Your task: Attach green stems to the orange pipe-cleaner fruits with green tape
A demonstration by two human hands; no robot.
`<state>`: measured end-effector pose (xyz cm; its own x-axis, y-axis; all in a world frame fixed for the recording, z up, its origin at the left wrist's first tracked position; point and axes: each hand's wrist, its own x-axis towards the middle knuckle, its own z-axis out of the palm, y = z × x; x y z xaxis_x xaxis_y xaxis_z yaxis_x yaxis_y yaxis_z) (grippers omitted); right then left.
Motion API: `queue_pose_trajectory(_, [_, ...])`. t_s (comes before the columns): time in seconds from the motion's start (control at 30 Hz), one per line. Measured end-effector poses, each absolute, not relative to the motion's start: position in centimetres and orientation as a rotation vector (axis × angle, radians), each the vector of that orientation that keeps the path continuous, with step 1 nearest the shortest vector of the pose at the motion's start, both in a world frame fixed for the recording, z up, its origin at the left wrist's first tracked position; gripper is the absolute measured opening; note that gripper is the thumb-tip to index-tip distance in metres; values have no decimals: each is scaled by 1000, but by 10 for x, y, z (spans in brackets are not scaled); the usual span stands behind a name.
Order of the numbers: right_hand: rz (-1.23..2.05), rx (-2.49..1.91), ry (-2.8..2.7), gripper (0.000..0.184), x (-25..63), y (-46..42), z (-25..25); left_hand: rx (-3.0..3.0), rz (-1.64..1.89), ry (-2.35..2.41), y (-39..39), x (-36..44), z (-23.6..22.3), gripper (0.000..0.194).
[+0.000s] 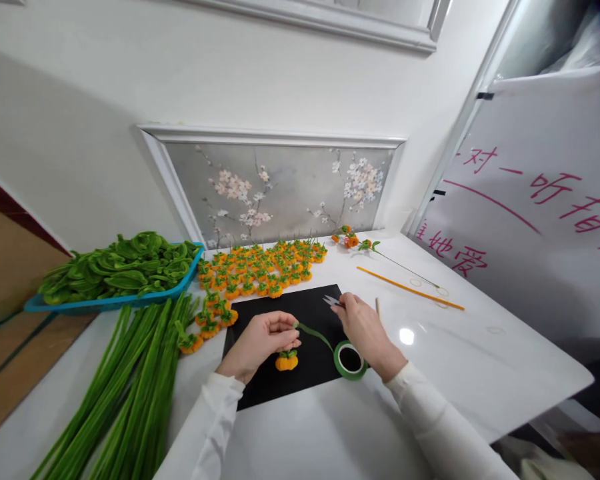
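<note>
White table (pixel 480 353) takes up most of the scene. On its left, a thick bundle of long fuzzy green stems (pixel 140 373) lies just in front of a shallow blue tray (pixel 97 307). Tray is the main container: heaped with fuzzy green leaves (pixel 130 270), piled above the rim, some looped or folded, no other kind of item visible in it. Black mat (pixel 313 377) flat in the middle, under both hands' work. Behind it, a packed block of small orange pumpkins with green tops (pixel 275 291), thin stems upright on many; a smaller group of the same pumpkins (pixel 210 330) sits left of the mat, beside the stem bundle. Far right: a flower stem with orange blooms (pixel 351 241) and a thin orange stick (pixel 410 289), both lying flat, well apart from the mat. Left hand (pixel 260 337) closed in a pinch, fingertips on the end of the green tape; right hand (pixel 370 333) closed around the scissors, blades out toward the left, slightly parted. Roll of green tape (pixel 339 363) at the mat's right edge, below the right hand, dark centre showing. Scissors (pixel 333 301) over the mat. One orange pumpkin (pixel 287 362) directly below the left fingertips, over the mat. Narrow strip of green tape (pixel 318 335) runs from those fingertips to the roll.
</note>
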<state>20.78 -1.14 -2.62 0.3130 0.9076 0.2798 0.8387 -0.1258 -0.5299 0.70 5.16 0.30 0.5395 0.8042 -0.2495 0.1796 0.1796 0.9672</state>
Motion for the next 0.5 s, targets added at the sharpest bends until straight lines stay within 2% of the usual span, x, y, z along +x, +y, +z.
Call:
queue_pose_trajectory(0.17, [-141,-2188,-1767,8,221,5,-50,1531,649,926,50,10,9,33])
queue_pose_trajectory(0.3, [-138,-2122,-1687,9,221,1,-48,1686,734,940,47,12,8,40])
queue_pose_trajectory(0.4, [178,-1782,-1620,16,212,-2,-32,1909,795,971,44,14,3,44])
queue_pose_trajectory(0.5, [780,-1453,-1490,33,192,0,-19,2145,817,1014,41,15,0,45])
